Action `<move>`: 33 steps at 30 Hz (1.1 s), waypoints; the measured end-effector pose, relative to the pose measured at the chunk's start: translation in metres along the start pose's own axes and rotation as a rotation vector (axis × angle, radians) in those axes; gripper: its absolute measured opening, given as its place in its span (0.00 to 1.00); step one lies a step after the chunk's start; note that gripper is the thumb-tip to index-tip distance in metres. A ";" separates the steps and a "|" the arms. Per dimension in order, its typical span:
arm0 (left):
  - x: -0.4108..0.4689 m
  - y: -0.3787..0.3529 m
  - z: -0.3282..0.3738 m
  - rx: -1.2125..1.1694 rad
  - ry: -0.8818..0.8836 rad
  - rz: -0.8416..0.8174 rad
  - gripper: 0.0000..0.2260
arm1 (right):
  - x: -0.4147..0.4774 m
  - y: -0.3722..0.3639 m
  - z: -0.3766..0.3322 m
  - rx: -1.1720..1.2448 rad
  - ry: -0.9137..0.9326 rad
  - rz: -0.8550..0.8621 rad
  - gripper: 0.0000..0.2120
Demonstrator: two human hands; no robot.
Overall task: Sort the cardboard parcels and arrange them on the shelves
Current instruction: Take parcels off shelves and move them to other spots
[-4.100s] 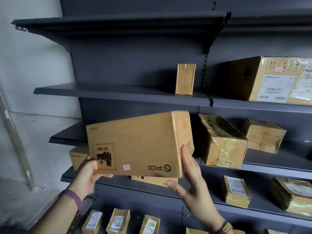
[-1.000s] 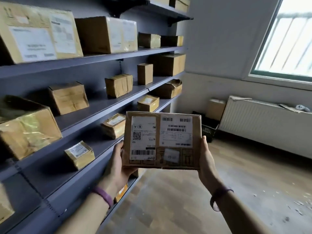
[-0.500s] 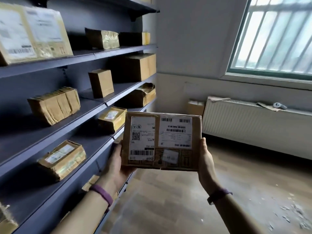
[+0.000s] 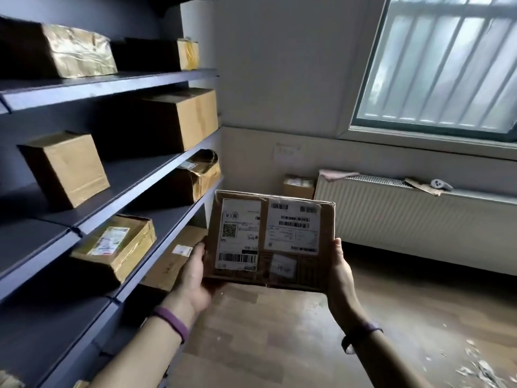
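I hold a flat cardboard parcel (image 4: 270, 242) with white shipping labels in front of me, its labelled face towards me. My left hand (image 4: 195, 278) grips its left edge from below and my right hand (image 4: 340, 271) grips its right edge. The dark grey shelves (image 4: 112, 85) run along my left. On them stand several parcels: a tape-wrapped one (image 4: 81, 54), a big plain box (image 4: 193, 116), an upright box (image 4: 67, 166), a crumpled one (image 4: 200, 175) and a flat labelled one (image 4: 117, 245).
A white radiator (image 4: 405, 225) runs under the barred window (image 4: 447, 63) on the right wall. A small box (image 4: 298, 186) sits on the floor in the corner. Paper scraps (image 4: 475, 368) litter the wooden floor at bottom right.
Four seconds ago I held a larger PICO box at the shelves. Over the last second the view has swung right along the shelves, with the labelled parcel held the same way in both hands.
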State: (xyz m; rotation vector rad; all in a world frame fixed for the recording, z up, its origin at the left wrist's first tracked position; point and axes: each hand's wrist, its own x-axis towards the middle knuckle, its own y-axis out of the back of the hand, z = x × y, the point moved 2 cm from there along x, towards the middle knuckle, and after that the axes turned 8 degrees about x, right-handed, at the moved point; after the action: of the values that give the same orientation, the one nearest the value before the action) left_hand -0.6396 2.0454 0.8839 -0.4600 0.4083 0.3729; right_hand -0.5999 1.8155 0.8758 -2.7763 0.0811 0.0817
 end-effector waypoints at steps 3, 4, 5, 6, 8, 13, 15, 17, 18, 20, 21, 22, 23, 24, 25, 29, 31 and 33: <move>0.073 -0.023 0.025 -0.004 0.041 -0.020 0.21 | 0.072 -0.012 0.000 -0.009 0.001 0.056 0.27; 0.094 -0.031 0.032 -0.009 0.048 -0.033 0.21 | 0.094 -0.014 -0.001 -0.008 0.005 0.063 0.27; 0.114 -0.039 0.038 -0.015 0.057 -0.043 0.20 | 0.114 -0.016 -0.001 -0.005 0.005 0.075 0.27; 0.133 -0.048 0.045 -0.014 0.069 -0.050 0.20 | 0.133 -0.018 -0.002 -0.001 0.003 0.093 0.27; 0.169 -0.064 0.056 -0.006 0.087 -0.056 0.21 | 0.168 -0.018 -0.002 0.012 -0.006 0.134 0.26; 0.263 -0.111 0.071 0.026 0.132 -0.079 0.24 | 0.260 -0.005 0.001 0.042 -0.036 0.185 0.25; 0.300 -0.133 0.074 0.043 0.134 -0.079 0.23 | 0.301 0.003 0.002 0.040 -0.041 0.198 0.25; 0.337 -0.158 0.076 0.056 0.146 -0.080 0.23 | 0.343 0.011 0.004 0.035 -0.040 0.205 0.26; 0.355 -0.171 0.077 0.060 0.147 -0.078 0.22 | 0.364 0.015 0.005 0.035 -0.043 0.208 0.26; 0.394 -0.198 0.079 0.062 0.149 -0.074 0.22 | 0.412 0.025 0.009 0.035 -0.052 0.211 0.26; 0.413 -0.212 0.079 0.063 0.153 -0.063 0.22 | 0.437 0.029 0.010 0.035 -0.061 0.211 0.26; 0.433 -0.226 0.081 0.063 0.157 -0.057 0.22 | 0.463 0.033 0.010 0.033 -0.071 0.206 0.25; 0.452 -0.239 0.084 0.057 0.161 -0.056 0.22 | 0.489 0.036 0.010 0.026 -0.079 0.200 0.25; 0.471 -0.251 0.087 0.057 0.167 -0.053 0.23 | 0.513 0.038 0.009 0.018 -0.088 0.197 0.25; 0.490 -0.261 0.090 0.060 0.173 -0.046 0.23 | 0.536 0.040 0.008 0.012 -0.100 0.196 0.24; 0.557 -0.298 0.101 0.076 0.185 -0.037 0.21 | 0.616 0.046 0.011 0.006 -0.143 0.178 0.24; 0.587 -0.311 0.104 0.072 0.199 -0.026 0.22 | 0.650 0.049 0.015 -0.005 -0.167 0.182 0.25; 0.617 -0.323 0.106 0.074 0.214 -0.018 0.22 | 0.684 0.050 0.020 -0.022 -0.192 0.190 0.25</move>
State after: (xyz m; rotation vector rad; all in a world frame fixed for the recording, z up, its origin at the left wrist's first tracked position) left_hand 0.0577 1.9848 0.8019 -0.4325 0.6238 0.2909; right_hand 0.0771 1.7444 0.7932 -2.7594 0.2951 0.3979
